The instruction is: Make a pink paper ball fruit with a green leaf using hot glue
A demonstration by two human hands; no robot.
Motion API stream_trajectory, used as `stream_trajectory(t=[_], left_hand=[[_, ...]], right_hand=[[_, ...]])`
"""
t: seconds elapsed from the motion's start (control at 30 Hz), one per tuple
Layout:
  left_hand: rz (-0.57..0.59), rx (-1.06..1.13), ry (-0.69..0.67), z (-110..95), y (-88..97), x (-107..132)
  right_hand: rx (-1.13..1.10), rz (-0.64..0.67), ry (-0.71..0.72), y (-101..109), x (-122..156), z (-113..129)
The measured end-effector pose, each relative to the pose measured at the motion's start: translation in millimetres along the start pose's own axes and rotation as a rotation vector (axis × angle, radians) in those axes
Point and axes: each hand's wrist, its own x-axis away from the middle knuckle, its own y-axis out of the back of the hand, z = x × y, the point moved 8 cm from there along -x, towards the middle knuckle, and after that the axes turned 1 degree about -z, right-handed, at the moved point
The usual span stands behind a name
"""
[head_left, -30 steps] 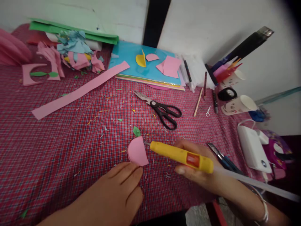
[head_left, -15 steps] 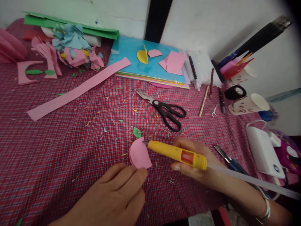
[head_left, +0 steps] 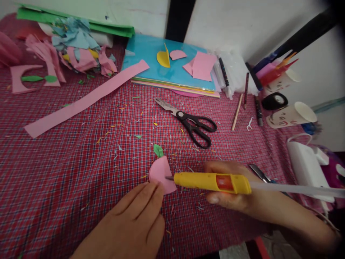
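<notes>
My right hand [head_left: 231, 194] is closed round a yellow glue gun [head_left: 212, 181] with a clear glue stick trailing out to the right. Its metal tip touches a folded pink paper semicircle [head_left: 160, 172] lying on the red checked cloth [head_left: 81, 162]. My left hand [head_left: 134, 219] lies flat with its fingers stretched out, the fingertips pressing the pink piece's lower edge. A small green paper leaf [head_left: 157, 150] sits just above the pink piece.
Black-handled scissors [head_left: 194, 124] lie beyond the pink piece. A long pink strip [head_left: 83, 100], a stack of coloured sheets [head_left: 172, 68] and paper scraps [head_left: 78, 54] are at the back. Pens, paper cups [head_left: 292, 115] and a white box [head_left: 307, 165] crowd the right side.
The glue gun has swung down so its tip rests on the lower right of the pink piece. My left fingertips have stayed on the piece's lower edge.
</notes>
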Motion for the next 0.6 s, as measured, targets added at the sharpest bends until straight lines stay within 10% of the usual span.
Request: stream_trajectory(t=[0.6], left_hand=[[0.047, -0.042, -0.015, -4.8, -2.6, 9.8]], right_hand=[[-0.013, 0.081, 0.008, -1.4, 11.9, -10.2]])
